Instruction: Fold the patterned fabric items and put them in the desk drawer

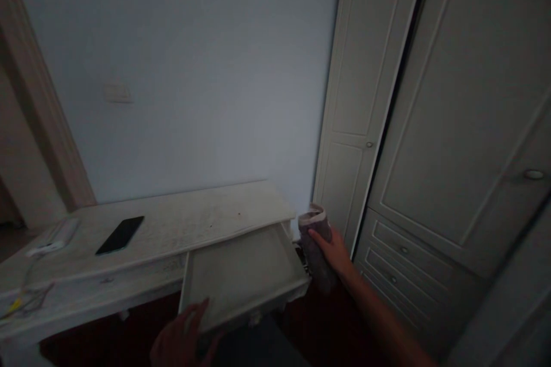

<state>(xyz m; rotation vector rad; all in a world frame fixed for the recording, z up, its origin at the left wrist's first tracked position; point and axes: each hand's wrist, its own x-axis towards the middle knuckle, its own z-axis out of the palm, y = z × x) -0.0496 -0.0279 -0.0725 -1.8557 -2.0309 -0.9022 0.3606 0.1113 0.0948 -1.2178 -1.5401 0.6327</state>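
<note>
A white drawer is pulled out from the desk, and its bare bottom shows. My left hand is at the drawer's front left corner, with fingers on both sides of the front panel, gripping it. To the right of the drawer, my right hand is closed round a bunched greyish-purple cloth with a paler edge at the top. The cloth hangs down below the hand, and its lower end is dark and blurred.
On the white desk top lies a dark phone. A white power strip with cables is at the left end. A wardrobe with small drawers stands at right. A light switch is on the wall.
</note>
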